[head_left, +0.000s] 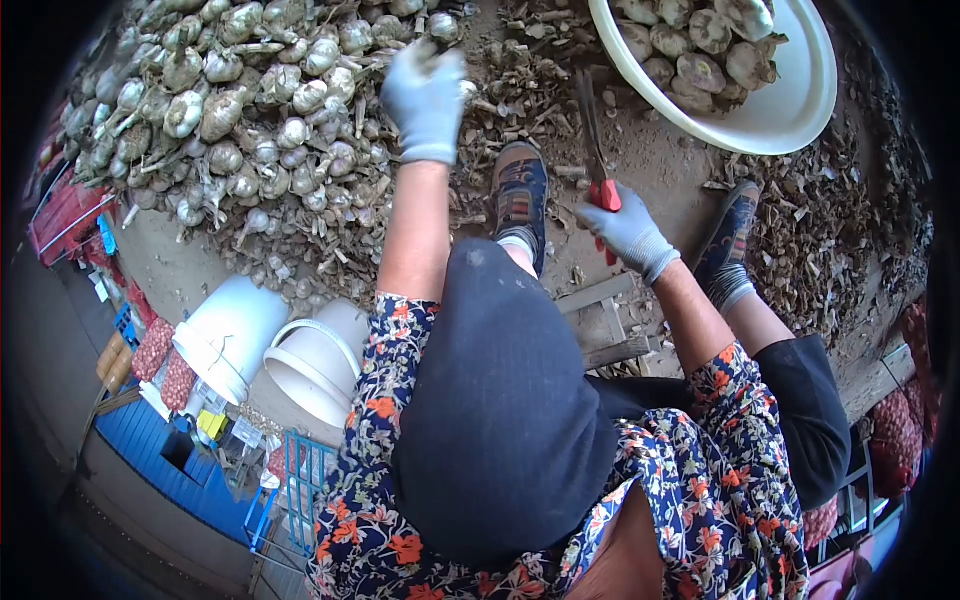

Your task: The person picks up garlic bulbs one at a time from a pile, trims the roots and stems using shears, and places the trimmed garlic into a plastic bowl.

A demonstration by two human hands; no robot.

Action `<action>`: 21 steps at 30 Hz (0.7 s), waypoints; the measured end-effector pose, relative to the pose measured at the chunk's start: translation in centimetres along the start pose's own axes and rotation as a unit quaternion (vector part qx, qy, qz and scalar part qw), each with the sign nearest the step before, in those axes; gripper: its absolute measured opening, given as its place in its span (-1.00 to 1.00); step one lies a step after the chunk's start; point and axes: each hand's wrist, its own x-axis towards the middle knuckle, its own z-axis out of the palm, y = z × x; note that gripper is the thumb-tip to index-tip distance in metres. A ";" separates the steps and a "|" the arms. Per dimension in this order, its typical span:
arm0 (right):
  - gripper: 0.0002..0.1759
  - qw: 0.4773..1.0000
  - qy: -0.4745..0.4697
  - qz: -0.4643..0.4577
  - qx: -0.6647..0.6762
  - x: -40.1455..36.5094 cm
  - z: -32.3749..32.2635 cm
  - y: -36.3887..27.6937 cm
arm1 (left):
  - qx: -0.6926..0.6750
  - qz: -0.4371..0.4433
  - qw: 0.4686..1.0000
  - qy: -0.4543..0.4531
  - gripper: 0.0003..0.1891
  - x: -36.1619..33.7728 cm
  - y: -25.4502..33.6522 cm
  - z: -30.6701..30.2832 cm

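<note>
My left hand (425, 100), in a grey glove, is at the right edge of a large heap of garlic bulbs (225, 125). Its fingertips are smeared by motion beside some bulbs, and whether they hold one cannot be made out. In my right hand (630, 232), also gloved, are red-handled shears (597, 160), gripped by the handles. Their long metal blades point away from me, slightly apart. Above and to the right of the shears sits a white tub (800, 100) with trimmed garlic bulbs (705, 50) inside.
Dry stalk scraps (825, 240) litter the ground around my two shoes. Two white buckets (235, 335) stand at the lower left. Red mesh sacks (895, 440) lie at the right edge. A wooden piece (615, 352) is between my legs.
</note>
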 end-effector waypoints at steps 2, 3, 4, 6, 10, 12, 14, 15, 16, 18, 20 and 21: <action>-0.68 0.997 0.043 -0.025 -0.059 0.4 -0.2 0.0 | 0.021 -0.104 0.992 0.072 -0.42 0.1 -3.6 -1.1; -0.62 0.990 0.063 -0.059 -0.109 0.9 0.0 0.6 | 0.145 -0.090 0.983 0.062 -0.40 0.7 -5.9 -0.8; -0.62 0.990 0.059 -0.056 -0.111 0.8 0.1 0.3 | 0.265 -0.074 0.960 0.052 -0.39 1.5 -7.6 -0.3; -0.47 0.980 0.062 -0.023 -0.188 0.4 0.4 -1.4 | 0.284 -0.108 0.952 0.044 -0.42 2.8 -6.5 0.4; -0.42 0.974 0.031 -0.023 -0.225 -0.3 1.1 -3.5 | -0.207 -0.189 0.959 0.036 -0.83 4.1 -8.1 0.5; -0.39 0.978 -0.009 -0.037 -0.206 0.1 1.8 -3.3 | -0.087 -0.147 0.984 0.048 -0.85 3.6 -9.9 0.2; -0.35 0.981 -0.003 -0.031 -0.191 0.2 2.4 -2.9 | 0.042 -0.093 0.994 0.036 -0.86 2.1 -9.3 -0.9; -0.34 0.990 -0.031 -0.002 -0.139 0.4 2.5 -2.6 | 0.172 0.022 0.984 0.035 -0.86 1.6 -7.5 -0.8; -0.33 0.994 -0.060 0.026 -0.087 0.6 2.6 -2.2 | 0.296 0.136 0.945 0.033 -0.84 1.4 -6.0 -0.5; -0.32 0.994 -0.059 0.043 -0.081 0.5 2.6 -1.4 | 0.382 0.205 0.897 -0.091 -0.69 2.5 -4.7 0.4; -0.31 0.995 -0.054 0.055 -0.070 0.9 2.7 -0.9 | 0.516 0.106 0.839 -0.137 -0.60 4.2 -3.9 2.2; -0.44 0.996 -0.032 0.040 -0.072 1.1 2.7 -0.6 | 0.514 0.109 0.839 -0.137 -0.60 5.3 -4.6 3.3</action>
